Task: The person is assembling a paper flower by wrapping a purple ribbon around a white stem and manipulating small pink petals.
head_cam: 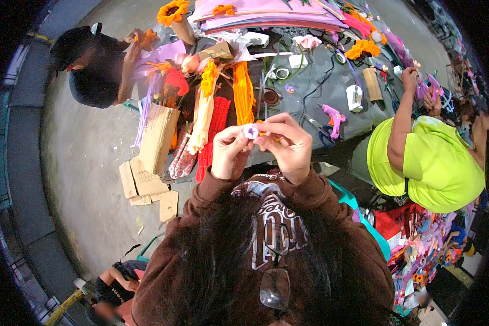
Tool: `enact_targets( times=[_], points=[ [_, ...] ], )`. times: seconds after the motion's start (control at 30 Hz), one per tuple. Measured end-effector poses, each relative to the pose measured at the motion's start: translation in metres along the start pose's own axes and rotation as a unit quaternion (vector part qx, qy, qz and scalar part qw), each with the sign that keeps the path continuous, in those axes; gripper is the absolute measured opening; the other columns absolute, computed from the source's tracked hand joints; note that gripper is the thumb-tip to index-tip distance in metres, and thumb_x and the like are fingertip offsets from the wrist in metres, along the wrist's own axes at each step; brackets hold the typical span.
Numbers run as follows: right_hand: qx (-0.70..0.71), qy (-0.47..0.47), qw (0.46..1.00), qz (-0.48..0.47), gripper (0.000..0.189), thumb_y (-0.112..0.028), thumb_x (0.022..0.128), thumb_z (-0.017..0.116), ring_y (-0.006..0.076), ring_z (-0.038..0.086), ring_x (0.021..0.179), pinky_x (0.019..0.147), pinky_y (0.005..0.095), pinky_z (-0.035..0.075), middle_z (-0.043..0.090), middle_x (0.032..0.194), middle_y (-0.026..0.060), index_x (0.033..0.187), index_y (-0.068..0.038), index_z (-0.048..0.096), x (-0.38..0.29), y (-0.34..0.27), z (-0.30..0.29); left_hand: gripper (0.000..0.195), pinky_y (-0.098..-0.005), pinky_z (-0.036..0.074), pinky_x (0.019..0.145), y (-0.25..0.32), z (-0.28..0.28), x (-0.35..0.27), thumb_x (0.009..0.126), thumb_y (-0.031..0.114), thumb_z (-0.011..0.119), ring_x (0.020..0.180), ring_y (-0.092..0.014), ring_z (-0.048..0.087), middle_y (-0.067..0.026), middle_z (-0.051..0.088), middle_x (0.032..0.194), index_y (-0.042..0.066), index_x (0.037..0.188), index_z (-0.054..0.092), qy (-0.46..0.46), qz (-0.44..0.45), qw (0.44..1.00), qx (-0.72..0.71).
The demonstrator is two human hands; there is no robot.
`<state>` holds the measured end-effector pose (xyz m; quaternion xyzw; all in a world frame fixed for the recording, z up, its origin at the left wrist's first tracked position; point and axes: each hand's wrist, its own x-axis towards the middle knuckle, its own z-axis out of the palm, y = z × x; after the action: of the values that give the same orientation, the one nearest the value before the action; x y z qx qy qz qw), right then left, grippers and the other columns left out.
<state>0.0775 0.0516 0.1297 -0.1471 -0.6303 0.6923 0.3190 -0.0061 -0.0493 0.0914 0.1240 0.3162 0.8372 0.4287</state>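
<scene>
A small lilac fuzzy piece [250,131], rolled into a cup shape with a dark hollow in its middle, is pinched between the fingertips of my two hands. My left hand [230,153] grips it from the left. From the right, the thumb and forefinger of my right hand [287,142] close on its edge. Bits of orange show behind my right fingers; whether they are held or lie beyond, I cannot tell. Just past my hands are a bundle of orange pipe cleaners [243,91] and a red bundle [214,134].
On the dark table [309,83] lie a pink glue gun [333,118], blue-handled scissors [325,134], a white box-shaped device [354,98] and cardboard [159,136]. An orange sunflower [173,12] stands at the back left. People work at left and at right, one in a lime shirt [444,159].
</scene>
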Motion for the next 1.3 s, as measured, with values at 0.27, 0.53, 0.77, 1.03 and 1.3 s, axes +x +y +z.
enact_targets(
  times=[0.27, 0.53, 0.77, 1.03, 1.3],
  points=[
    [-0.242, -0.060, 0.950, -0.187, 0.016, -0.001, 0.064, 0.067, 0.0175, 0.056, 0.068, 0.059, 0.0252, 0.045, 0.055, 0.076, 0.0076, 0.079, -0.005, 0.063, 0.007, -0.013, -0.003, 0.019, -0.0173, 0.035, 0.047, 0.011, -0.009, -0.002, 0.078, 0.014, 0.061, 0.057, -0.007, 0.047, -0.0034, 0.058, 0.073, 0.001, 0.093, 0.060, -0.036, -0.014, 0.997, 0.066],
    [-0.289, -0.110, 0.938, -0.156, 0.013, 0.001, 0.065, 0.064, 0.0183, 0.055, 0.065, 0.058, 0.0261, 0.045, 0.054, 0.077, 0.0075, 0.077, -0.003, 0.061, 0.010, -0.015, 0.011, 0.017, -0.0236, 0.046, 0.070, 0.030, -0.027, 0.002, 0.072, 0.004, 0.065, 0.074, -0.013, 0.058, -0.0102, 0.063, 0.082, -0.002, 0.088, 0.062, -0.059, -0.024, 0.986, 0.151],
    [-0.377, -0.041, 0.903, -0.204, 0.014, -0.004, 0.066, 0.066, 0.0158, 0.052, 0.058, 0.050, 0.0252, 0.042, 0.050, 0.077, 0.0056, 0.079, -0.007, 0.063, 0.003, -0.008, 0.021, 0.015, -0.0173, 0.040, 0.053, 0.028, -0.024, 0.007, 0.075, 0.004, 0.062, 0.066, -0.007, 0.055, -0.0051, 0.062, 0.082, 0.001, 0.090, 0.061, -0.047, -0.004, 0.993, 0.112],
    [-0.341, -0.023, 0.936, -0.083, 0.009, -0.003, 0.070, 0.062, 0.0182, 0.052, 0.063, 0.054, 0.0256, 0.041, 0.048, 0.076, 0.0081, 0.079, -0.003, 0.058, 0.010, -0.007, 0.033, 0.014, -0.0163, 0.041, 0.051, 0.027, -0.039, 0.015, 0.076, 0.005, 0.061, 0.064, -0.006, 0.054, -0.0047, 0.062, 0.082, 0.002, 0.090, 0.061, -0.023, -0.047, 0.987, 0.155],
    [-0.327, 0.036, 0.936, -0.125, 0.017, 0.001, 0.070, 0.061, 0.0148, 0.053, 0.067, 0.058, 0.0241, 0.043, 0.051, 0.082, 0.0067, 0.086, -0.003, 0.060, 0.012, -0.008, 0.040, 0.026, -0.0179, 0.042, 0.060, 0.025, -0.041, 0.021, 0.078, 0.003, 0.059, 0.077, -0.007, 0.055, -0.0074, 0.060, 0.093, -0.001, 0.103, 0.055, -0.049, -0.015, 0.998, -0.036]
  ],
)
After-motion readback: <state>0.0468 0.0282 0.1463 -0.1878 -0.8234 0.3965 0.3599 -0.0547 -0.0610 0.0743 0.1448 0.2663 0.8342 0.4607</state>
